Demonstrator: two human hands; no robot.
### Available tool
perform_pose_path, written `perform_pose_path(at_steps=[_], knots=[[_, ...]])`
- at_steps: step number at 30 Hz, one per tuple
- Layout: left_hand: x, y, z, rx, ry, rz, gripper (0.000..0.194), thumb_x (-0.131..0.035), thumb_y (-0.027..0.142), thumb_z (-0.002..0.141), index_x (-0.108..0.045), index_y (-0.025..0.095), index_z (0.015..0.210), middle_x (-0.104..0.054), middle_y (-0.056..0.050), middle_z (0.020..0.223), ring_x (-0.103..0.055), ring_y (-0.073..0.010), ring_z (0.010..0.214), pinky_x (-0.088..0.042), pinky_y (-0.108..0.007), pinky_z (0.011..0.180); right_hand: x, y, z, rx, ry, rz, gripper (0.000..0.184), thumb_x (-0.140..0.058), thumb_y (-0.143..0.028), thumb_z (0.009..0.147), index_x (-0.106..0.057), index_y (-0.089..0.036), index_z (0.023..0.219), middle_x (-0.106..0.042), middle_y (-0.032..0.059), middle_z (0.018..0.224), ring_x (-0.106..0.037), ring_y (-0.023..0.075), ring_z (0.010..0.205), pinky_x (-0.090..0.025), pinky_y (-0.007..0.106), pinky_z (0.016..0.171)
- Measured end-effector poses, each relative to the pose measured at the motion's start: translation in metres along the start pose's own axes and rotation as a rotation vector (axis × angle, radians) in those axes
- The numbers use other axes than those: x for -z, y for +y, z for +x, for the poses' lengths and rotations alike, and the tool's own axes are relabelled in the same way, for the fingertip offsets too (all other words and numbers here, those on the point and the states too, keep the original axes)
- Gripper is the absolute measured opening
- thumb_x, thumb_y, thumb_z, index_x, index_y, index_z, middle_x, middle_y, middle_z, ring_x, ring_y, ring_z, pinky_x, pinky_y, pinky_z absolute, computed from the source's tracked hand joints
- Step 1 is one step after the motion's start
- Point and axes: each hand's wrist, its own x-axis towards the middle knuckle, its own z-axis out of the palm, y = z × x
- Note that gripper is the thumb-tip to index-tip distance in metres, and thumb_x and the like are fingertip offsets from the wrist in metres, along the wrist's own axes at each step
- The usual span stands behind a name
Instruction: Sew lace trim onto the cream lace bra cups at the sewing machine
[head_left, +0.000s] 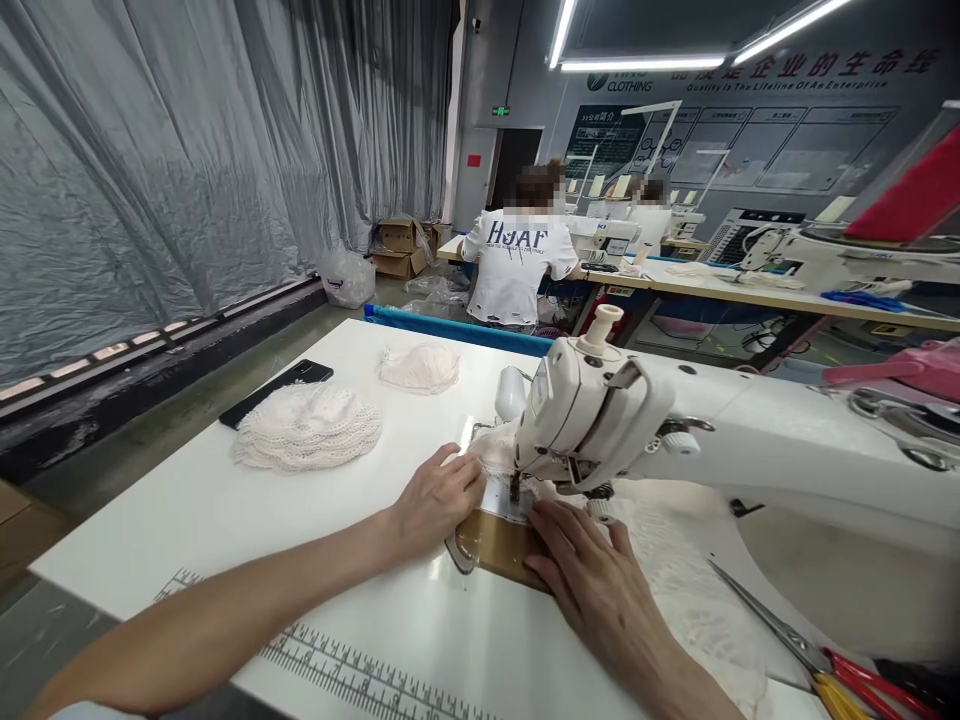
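Cream lace fabric lies under the needle and presser foot of a white sewing machine. Left of the needle, my left hand has its fingers curled closed on the edge of this lace. My right hand rests to the right of the foot, fingers stretched out and fingertips against the lace there, thumb apart over the brown plate. Behind that hand, more gathered cream lace spreads under the machine arm. What lies beneath my right fingertips is partly hidden.
A stack of lace pieces overlaps a black phone at left; a single lace piece lies farther back. Scissors with red handles lie at right. A printed ruler runs along the table front. A person sits ahead.
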Motion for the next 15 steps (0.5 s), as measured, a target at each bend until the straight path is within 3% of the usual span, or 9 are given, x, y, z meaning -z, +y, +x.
perform_pose_path(at_steps=[3, 8, 11, 15], knots=[[-0.005, -0.011, 0.009, -0.036, 0.009, 0.012, 0.024, -0.034, 0.003, 0.091, -0.056, 0.011, 0.090, -0.061, -0.005, 0.085, -0.057, -0.0151, 0.088, -0.034, -0.036, 0.092, -0.001, -0.001, 0.000, 0.000, 0.015, -0.001, 0.031, -0.035, -0.027, 0.095, -0.058, -0.014, 0.111, -0.064, 0.0120, 0.113, -0.059, 0.0222, 0.093, -0.033, 0.040, 0.086], [-0.012, -0.030, 0.020, -0.098, -0.024, 0.063, 0.030, -0.035, 0.003, 0.090, -0.056, 0.014, 0.071, -0.059, 0.000, 0.069, -0.055, -0.0120, 0.070, -0.032, -0.035, 0.091, 0.005, -0.005, 0.004, 0.048, 0.013, 0.000, 0.027, -0.038, -0.024, 0.095, -0.059, -0.014, 0.106, -0.067, 0.0102, 0.104, -0.059, 0.0225, 0.097, -0.033, 0.039, 0.085], [0.001, -0.034, 0.008, -0.089, -0.025, 0.091, 0.032, -0.035, 0.000, 0.088, -0.053, 0.014, 0.065, -0.056, 0.001, 0.064, -0.052, -0.0113, 0.064, -0.032, -0.035, 0.090, 0.014, -0.014, 0.009, 0.089, 0.026, 0.075, 0.025, -0.037, -0.022, 0.094, -0.060, -0.015, 0.100, -0.068, 0.0083, 0.097, -0.059, 0.0216, 0.092, -0.034, 0.038, 0.085], [0.035, -0.027, -0.029, -0.055, -0.064, 0.121, 0.033, -0.034, -0.005, 0.084, -0.051, 0.014, 0.063, -0.055, 0.000, 0.062, -0.051, -0.0115, 0.063, -0.032, -0.035, 0.090, 0.029, -0.034, 0.017, 0.144, 0.014, 0.221, 0.021, -0.039, -0.019, 0.093, -0.060, -0.018, 0.100, -0.067, 0.0061, 0.096, -0.058, 0.0202, 0.087, -0.035, 0.037, 0.084]])
